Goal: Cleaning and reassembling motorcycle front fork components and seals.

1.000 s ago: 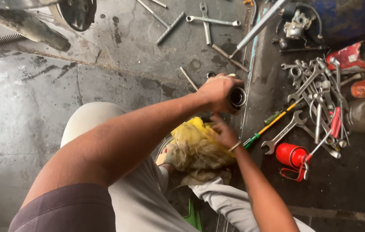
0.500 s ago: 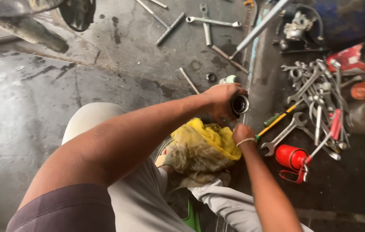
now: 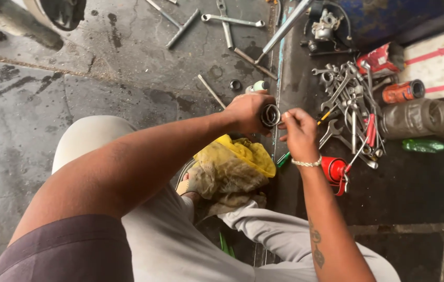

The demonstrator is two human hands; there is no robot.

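Overhead, head view: a person squats on an oily concrete floor, both hands together over the knees.
Left hand: clamped round a short metal cylindrical part, open end facing the other hand.
Right hand: fingertips pinched at the part's mouth; whether they grip something small, I cannot tell.
Step in hand: apparently working at the part's open end, calling for a steady hold and fine finger work.
Underneath: a yellow rag on the lap.
Around: a pile of spanners, a red oil can and a green-handled screwdriver, just right.
In the way: nothing between the hands.
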